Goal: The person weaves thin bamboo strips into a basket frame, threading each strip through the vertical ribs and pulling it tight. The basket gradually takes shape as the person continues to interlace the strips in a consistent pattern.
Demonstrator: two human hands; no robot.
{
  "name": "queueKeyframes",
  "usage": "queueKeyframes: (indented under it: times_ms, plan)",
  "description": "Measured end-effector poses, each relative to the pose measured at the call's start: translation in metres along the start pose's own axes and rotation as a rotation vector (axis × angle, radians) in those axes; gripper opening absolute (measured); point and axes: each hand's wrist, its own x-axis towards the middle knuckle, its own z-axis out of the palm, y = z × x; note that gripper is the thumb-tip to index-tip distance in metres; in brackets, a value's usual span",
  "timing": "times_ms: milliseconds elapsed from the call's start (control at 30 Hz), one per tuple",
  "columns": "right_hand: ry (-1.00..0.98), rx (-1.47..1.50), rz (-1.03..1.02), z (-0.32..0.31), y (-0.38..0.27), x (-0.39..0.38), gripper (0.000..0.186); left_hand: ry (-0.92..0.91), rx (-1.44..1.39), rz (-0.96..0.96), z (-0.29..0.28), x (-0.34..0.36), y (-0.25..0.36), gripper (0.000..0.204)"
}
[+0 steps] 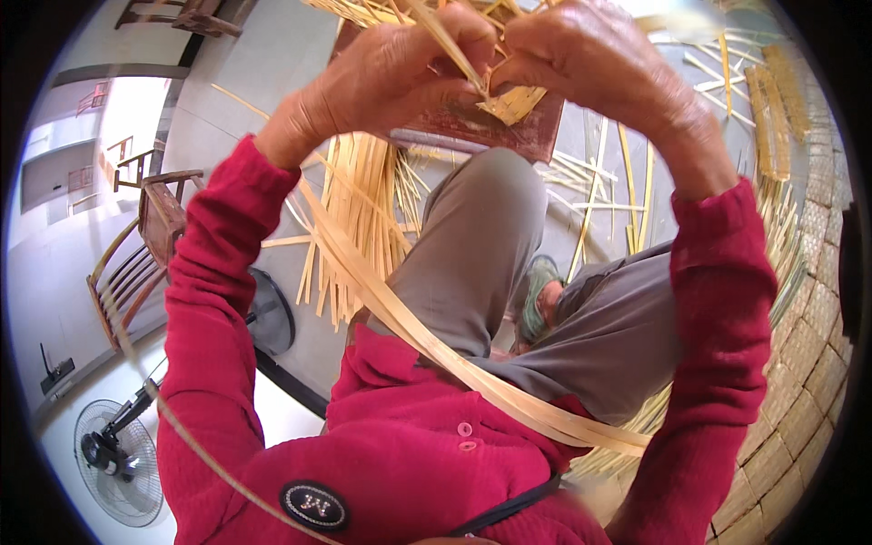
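Observation:
Both hands are close together at the top middle, over a reddish-brown wooden board (522, 141). My left hand (400, 73) is closed, fingers pinching a pale bamboo strip (447, 47) that slants down toward the right thumb. Almost touching it, my right hand (595, 64) is closed too, its fingertips on a small piece of bamboo weaving (515, 105). The hands hide much of that piece. Long pale strips (436, 350) curve from below my left wrist across my lap to under my right arm.
A thick bundle of split bamboo strips (363, 209) lies left of my knee. Loose strips (590, 195) are scattered on the grey floor at right, near flat woven pieces (770, 123). Further left stand a wooden chair (162, 218) and a fan (116, 459).

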Motion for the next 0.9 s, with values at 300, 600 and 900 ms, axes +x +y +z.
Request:
queueKeyframes:
  times_ms: [300, 600, 900]
  plan:
    - [0.431, -0.178, 0.025, 0.016, -0.059, -0.002, 0.015, 0.562, -0.229, -0.366, 0.028, -0.042, 0.037, 0.009]
    - [0.437, 1.33, 0.76, 0.058, -0.045, -0.041, 0.018, 0.557, -0.265, -0.34, 0.026, -0.048, 0.031, 0.005]
    - [0.249, 2.383, -0.03, 0.033, 0.007, -0.053, 0.019, 0.607, -0.146, -0.226, 0.039, -0.039, 0.025, 0.01]
